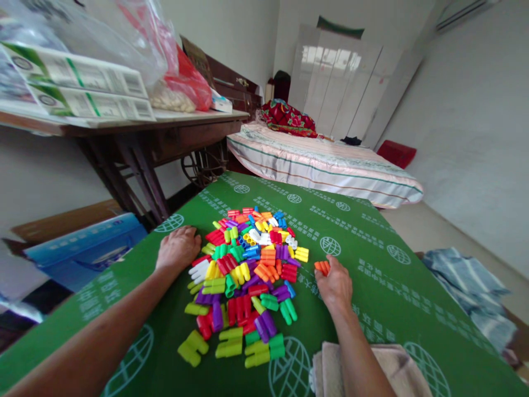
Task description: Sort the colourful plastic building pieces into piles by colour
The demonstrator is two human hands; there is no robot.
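A spread of colourful plastic toy blocks [238, 305], shaped like short joined tubes, covers the middle of the green tabletop [363, 242]. Red, yellow, purple, green, white, blue and orange ones lie mixed, some overlapping. To the right of the pile, my right hand [336, 284] grips an orange block [322, 268] between thumb and fingers, close above or on the table. At the pile's left edge rests my left hand [178, 247], palm down on the table with its fingers loosely extended and nothing visible in it.
A folded beige cloth [372, 366] lies under my right forearm. Left stands a sewing-machine table [198, 114] with long boxes [91, 88] and plastic bags. A blue box [86, 251] sits below it. Beyond the tabletop is a bed [322, 165]; blue striped fabric [467, 286] lies right.
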